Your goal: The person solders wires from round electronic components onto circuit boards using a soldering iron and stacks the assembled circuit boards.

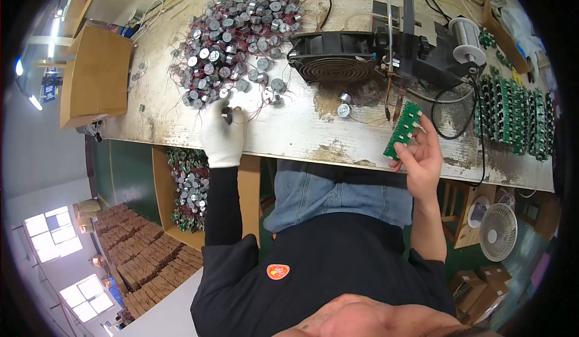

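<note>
The gloved left hand (222, 133) pinches one small grey cylindrical part (227, 114) at the near edge of the heap of wired cylinders (238, 38). To its right, well apart, the bare right hand (421, 159) grips a green circuit board (403, 130), whose long axis tilts up toward the soldering fixture (410, 47) just beyond.

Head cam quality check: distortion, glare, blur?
Head view: strong fisheye, workbench edge bows and the corners go black; windows at lower left blow out to white; even light on the bench with soft shadows; gloved left hand, green circuit board in the bare right hand and pile of grey cylinders all reasonably sharp.
</note>
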Demonstrator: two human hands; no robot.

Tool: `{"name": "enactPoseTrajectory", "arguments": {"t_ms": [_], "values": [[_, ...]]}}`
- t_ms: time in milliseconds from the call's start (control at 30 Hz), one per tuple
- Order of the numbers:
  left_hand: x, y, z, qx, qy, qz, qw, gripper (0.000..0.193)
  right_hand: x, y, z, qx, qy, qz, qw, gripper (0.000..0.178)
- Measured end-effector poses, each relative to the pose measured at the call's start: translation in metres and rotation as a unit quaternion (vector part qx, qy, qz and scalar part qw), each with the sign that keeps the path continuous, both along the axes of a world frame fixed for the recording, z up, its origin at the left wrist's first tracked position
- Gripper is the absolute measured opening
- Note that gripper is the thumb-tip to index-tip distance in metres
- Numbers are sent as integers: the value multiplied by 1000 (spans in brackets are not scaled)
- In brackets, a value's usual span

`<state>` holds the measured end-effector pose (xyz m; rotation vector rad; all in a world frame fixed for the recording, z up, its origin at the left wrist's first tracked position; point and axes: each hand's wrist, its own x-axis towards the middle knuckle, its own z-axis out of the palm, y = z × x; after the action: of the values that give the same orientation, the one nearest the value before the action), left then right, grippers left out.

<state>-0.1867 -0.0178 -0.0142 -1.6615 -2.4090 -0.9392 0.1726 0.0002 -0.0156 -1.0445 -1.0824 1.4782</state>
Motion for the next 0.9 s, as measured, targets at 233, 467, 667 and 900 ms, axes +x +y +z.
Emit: {"name": "enactPoseTrajectory", "arguments": {"t_ms": [233,467,667,900], "values": [[24,-50,30,193,-472,1,860,23,0,1,-1,-2,-4,-7,1000,65],[77,-57,46,110,-394,-168,897,18,2,1,-2,-3,-5,-9,1000,64],[88,-21,20,-39,-495,-163,853,24,1,-1,-3,-3,12,-8,1000,64],[79,8,22,-79,-511,-175,838,30,3,-1,-3,-5,18,-1,1000,64]]}}
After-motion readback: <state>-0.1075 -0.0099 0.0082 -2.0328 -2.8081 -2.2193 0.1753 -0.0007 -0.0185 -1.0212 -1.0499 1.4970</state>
